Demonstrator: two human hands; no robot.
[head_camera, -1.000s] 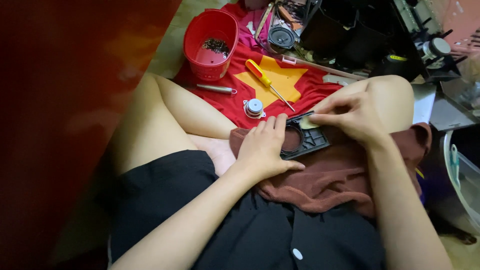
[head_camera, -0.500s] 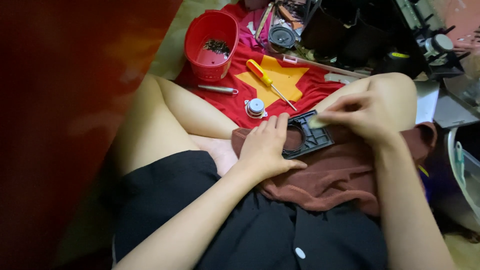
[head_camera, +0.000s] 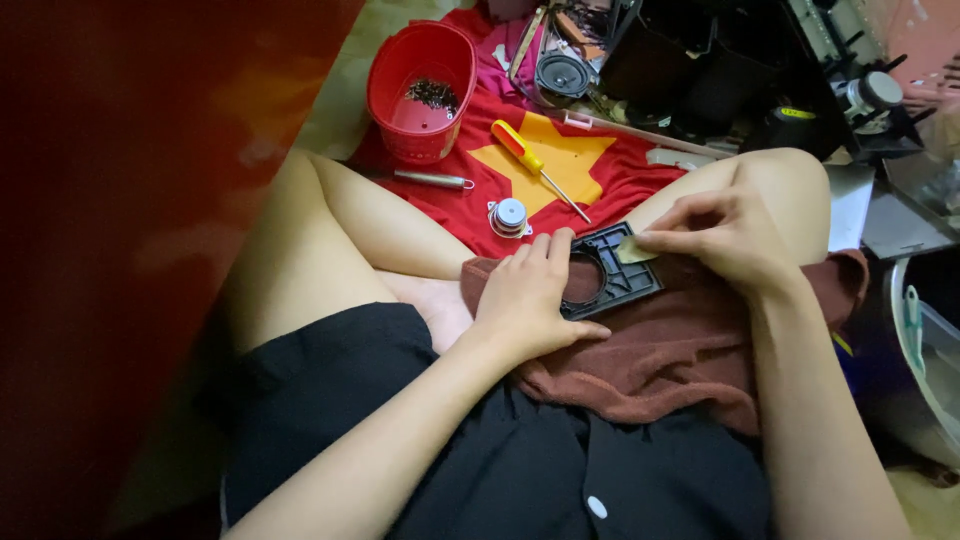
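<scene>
While the person sits cross-legged on the floor, the left hand (head_camera: 525, 300) lies flat with its fingers spread on the near left edge of a black plastic frame (head_camera: 612, 272), and the thumb presses along its near side. This grip is open and pressing, not closed around the part. The right hand (head_camera: 725, 238) makes a pinching grip: its thumb and first fingers hold a small pale yellowish piece (head_camera: 634, 250) against the right corner of the frame. The frame has a round hole and small ribs, and it rests on a brown towel (head_camera: 670, 350) that covers the person's lap.

Farther away, on a red cloth with a yellow star (head_camera: 560, 160) spread on the floor, a screwdriver with a yellow and red handle (head_camera: 535, 165) lies diagonally. Just near it to the left stands a small round silver part (head_camera: 509, 216). At the far left a red plastic bucket (head_camera: 420, 90) holds small dark screws, and a thin metal tool (head_camera: 432, 180) lies near its base. A round black speaker (head_camera: 562, 75) sits at the far side among dark equipment.
</scene>
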